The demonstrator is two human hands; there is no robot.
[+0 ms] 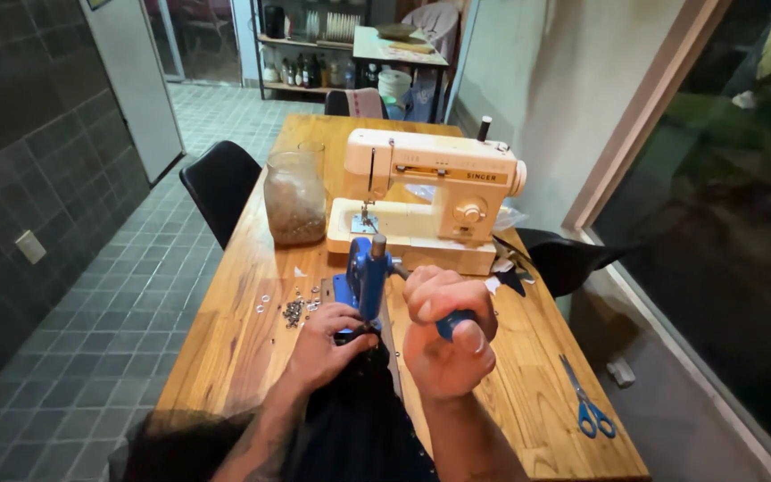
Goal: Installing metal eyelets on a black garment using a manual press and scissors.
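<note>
Table [528, 393]: long wooden top running from the lower centre to the upper centre of the frame; it carries everything below.
Sewing machine [430, 192]: cream-coloured, centre of the frame, behind the work, untouched.
Dark fabric [354, 419]: lower centre, draped over the near table edge, its far edge fed under the press head.
Glass jar [295, 196]: left of the sewing machine, filled with small pale pieces.
Hand press [368, 277]: blue, upright, centre of the frame, just in front of the sewing machine; paint bright, post on top dark.
Right hand [448, 335]: clenched around the press lever's blue grip, right of the press.
Left hand [325, 344]: fingers pinched on the fabric at the foot of the press, holding it in place.
Scissors [587, 402]: blue-handled, lower right, well apart from the hands.
Metal eyelets [293, 310]: small loose heap left of the press, near the left hand.
Step in hand: judged to be pressing a fitting into the fabric.
Next move calls for: a steady lever stroke with the cloth kept flat and fingertips out from under the die.
</note>
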